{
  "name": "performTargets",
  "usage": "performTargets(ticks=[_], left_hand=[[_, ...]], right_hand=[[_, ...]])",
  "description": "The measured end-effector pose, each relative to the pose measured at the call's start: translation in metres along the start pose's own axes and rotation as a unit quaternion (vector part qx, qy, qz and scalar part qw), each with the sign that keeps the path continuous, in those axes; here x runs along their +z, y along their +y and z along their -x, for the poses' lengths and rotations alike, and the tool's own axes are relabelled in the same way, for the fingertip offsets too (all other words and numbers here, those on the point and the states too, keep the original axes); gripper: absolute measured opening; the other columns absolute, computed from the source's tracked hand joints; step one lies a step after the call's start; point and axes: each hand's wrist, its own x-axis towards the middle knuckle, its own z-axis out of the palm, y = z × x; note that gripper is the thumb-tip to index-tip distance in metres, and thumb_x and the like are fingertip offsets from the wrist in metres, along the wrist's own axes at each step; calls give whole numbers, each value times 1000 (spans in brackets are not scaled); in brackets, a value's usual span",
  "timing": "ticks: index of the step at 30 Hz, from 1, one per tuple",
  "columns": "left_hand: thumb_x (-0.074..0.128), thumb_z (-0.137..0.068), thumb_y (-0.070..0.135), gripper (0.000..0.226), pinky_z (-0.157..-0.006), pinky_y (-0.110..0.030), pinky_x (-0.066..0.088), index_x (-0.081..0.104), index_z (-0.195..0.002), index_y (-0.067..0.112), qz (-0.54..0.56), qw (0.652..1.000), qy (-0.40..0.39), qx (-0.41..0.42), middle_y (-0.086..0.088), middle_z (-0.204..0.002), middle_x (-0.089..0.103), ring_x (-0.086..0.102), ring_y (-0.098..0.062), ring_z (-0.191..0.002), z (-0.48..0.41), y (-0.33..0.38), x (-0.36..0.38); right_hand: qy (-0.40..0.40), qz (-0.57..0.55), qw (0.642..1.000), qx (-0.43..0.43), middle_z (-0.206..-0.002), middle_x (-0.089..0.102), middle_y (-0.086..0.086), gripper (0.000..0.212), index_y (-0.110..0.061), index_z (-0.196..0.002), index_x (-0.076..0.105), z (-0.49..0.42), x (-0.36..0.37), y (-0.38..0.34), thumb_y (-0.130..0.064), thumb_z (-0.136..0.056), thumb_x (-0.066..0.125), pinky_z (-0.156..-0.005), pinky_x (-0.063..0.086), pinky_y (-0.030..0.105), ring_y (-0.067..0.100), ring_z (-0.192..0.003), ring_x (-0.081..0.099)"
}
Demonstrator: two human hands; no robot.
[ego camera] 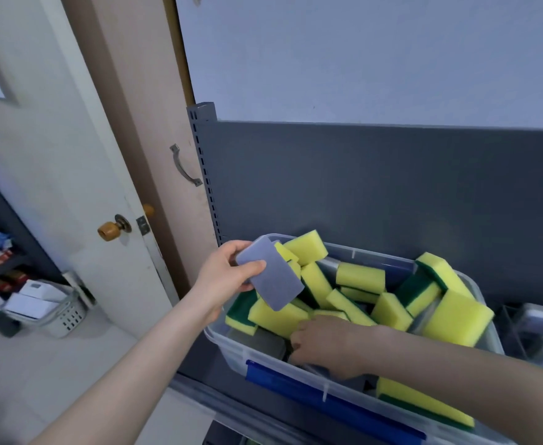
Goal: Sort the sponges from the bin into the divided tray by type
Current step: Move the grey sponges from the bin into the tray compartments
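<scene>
Both hands are at the bin [222, 345]. The left hand [223, 276] is raised over its near-left corner and pinches a grey sponge [271, 274], thumb across the broad face and fingers curled behind the upper edge. The right hand [324, 343] is plunged, knuckles up, among the sponges at the front of the bin. Its fingertips are buried, so I cannot tell whether it has hold of anything. The grey sponge is clear of the pile. Its long axis slants from upper left to lower right, its flat face is turned towards the camera, and its lower end points down at the heap. By my reading the sort has barely got going. The bin is crowded with yellow-and-green sponges [360, 277] lying at all angles, and a few more grey pads [263, 343] show low down near the blue clip [328, 403]. A dark compartmented thing at the right edge looks like the divided tray [509, 329], just beside the bin. Too little of it shows to say what, if anything, lies in it. Nearly all the sponges appear left to move.
</scene>
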Motion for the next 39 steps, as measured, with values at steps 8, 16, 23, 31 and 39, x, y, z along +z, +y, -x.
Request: performTargets(ticks=[8,16,23,31,39], left_hand=[[69,-84,12,30,-73,-31,59,62,-111,22,-18,999,11,39,-1,-105,67,65,-17,-96,2,2,-4],[71,-81,12,33,-83,-43,56,63,-107,29,-48,994,39,93,6,-101,67,64,-14,-94,-4,7,-3],[70,-81,8,30,-82,-44,56,63,-104,26,-26,993,-50,100,3,-98,68,66,-19,-94,-4,13,43],[74,-75,17,35,-79,-36,54,63,-102,36,-66,974,-153,154,13,-92,68,65,-11,-91,0,17,81],[71,-80,13,28,-69,-25,50,63,-101,31,-51,952,-198,226,12,-92,67,61,-5,-81,13,55,144]], right_hand=[[123,32,990,52,-103,53,5,24,-16,-89,64,37,-37,28,-9,-66,67,-74,39,35,25,-98,46],[417,-271,814,300,-81,59,-14,31,-34,-83,55,110,-56,65,-25,-68,80,-69,43,20,6,-77,53],[466,-479,669,325,-78,59,-4,40,-30,-112,56,105,-32,40,-21,-77,75,-68,47,22,7,-66,51],[431,-377,704,419,-89,61,-14,35,-25,-110,56,127,-17,12,-35,-80,70,-69,43,17,9,-83,57],[524,-413,541,512,-96,65,-10,38,-27,-111,51,218,5,2,-20,-78,68,-76,52,29,11,-86,63]])
